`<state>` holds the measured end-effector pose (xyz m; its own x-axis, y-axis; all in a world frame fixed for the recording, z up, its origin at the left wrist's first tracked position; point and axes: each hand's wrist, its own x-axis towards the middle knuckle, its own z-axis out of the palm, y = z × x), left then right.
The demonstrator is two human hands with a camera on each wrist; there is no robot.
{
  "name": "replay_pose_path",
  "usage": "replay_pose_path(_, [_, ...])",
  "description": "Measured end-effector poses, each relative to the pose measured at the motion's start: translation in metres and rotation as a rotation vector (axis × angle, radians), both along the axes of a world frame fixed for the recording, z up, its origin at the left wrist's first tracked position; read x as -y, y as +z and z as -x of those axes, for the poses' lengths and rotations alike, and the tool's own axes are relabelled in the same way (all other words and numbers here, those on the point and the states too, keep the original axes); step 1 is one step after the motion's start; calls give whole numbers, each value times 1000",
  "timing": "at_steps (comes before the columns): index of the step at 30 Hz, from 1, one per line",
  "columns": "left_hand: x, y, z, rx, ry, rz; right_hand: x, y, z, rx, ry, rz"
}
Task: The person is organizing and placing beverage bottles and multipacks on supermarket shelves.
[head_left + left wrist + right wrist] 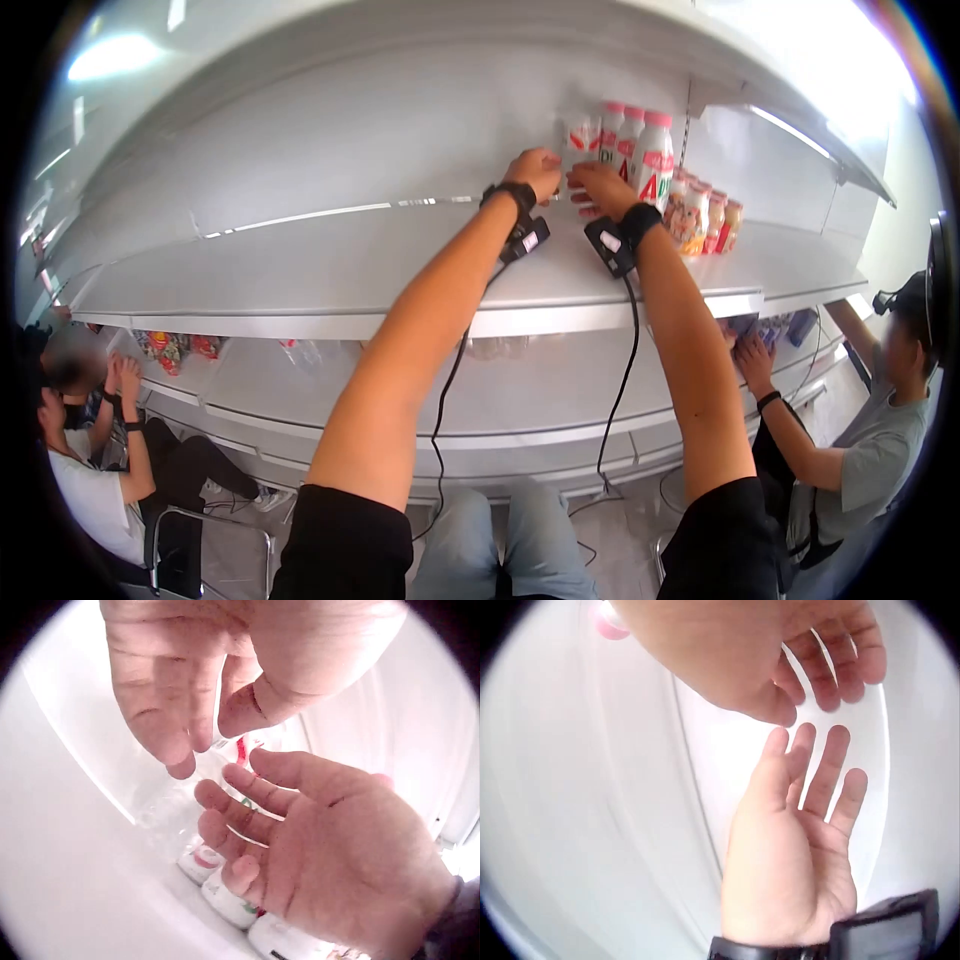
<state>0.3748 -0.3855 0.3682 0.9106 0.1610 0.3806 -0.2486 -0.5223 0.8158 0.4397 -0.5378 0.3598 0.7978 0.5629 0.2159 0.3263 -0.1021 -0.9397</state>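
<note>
In the head view, a clear bottle (581,132) stands left of pink-capped bottles (655,165) on the shelf (300,270), beyond the left hand (535,172) and right hand (603,188); the left wrist view shows both hands empty, fingers loosely bent, and the right wrist view shows their fingertips close together.

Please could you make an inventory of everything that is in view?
Tall bottles: three, white with pink caps, upper shelf
Clear plastic container: at least one, red-marked, beside them
Small bottles: at least four, orange-red, further right
Shelving: one unit, white, ahead
Packets: several, mostly red, lower left; others purple-blue, lower right
Chair: at least one, metal-framed, lower left
Other people: at least two, left and right
Cables: two, black, below wrists
Hands: two, bare, centre
</note>
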Motion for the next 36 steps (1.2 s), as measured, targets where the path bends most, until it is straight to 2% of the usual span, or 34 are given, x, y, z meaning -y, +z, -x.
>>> replay_pose_path(3, [1,23,22,115,-21,123,8,24,18,-8,187,-102])
replay_pose_path(5, [18,43,68,205,-123,233,13,37,37,-17,269,-206])
replay_pose_path(7, [36,59,126,244,-258,271,29,52,79,86,340,-337])
replay_pose_path(9, [54,63,191,277,-262,254,53,65,133,162,411,-440])
replay_pose_path(12, [68,41,264,221,-387,193,89,47,196,241,481,-529])
replay_pose_path(14, [71,1,292,119,-438,201,100,15,227,266,445,-597])
replay_pose_path(16, [72,-43,306,-39,-509,255,107,-26,244,226,448,-512])
replay_pose_path(18, [67,-92,302,-131,-542,276,106,-67,253,119,434,-433])
replay_pose_path(21, [54,-156,277,-257,-370,369,84,-136,230,-129,464,-431])
replay_pose_path(24, [30,-226,220,-238,-176,559,45,-210,183,-306,246,-426])
replay_pose_path(27, [7,-300,158,-57,23,535,16,-279,141,-390,20,-367])
replay_pose_path(29, [-6,-334,130,-14,91,577,8,-305,125,-449,-73,-329])
replay_pose_path(31, [-8,-351,125,-24,112,581,2,-325,118,-517,-133,-279])
replay_pose_path(34, [-9,-359,124,-104,71,549,-2,-342,109,-408,-118,-340])
replay_pose_path(36, [-9,-363,122,-151,65,566,-13,-344,97,-392,-108,-266])
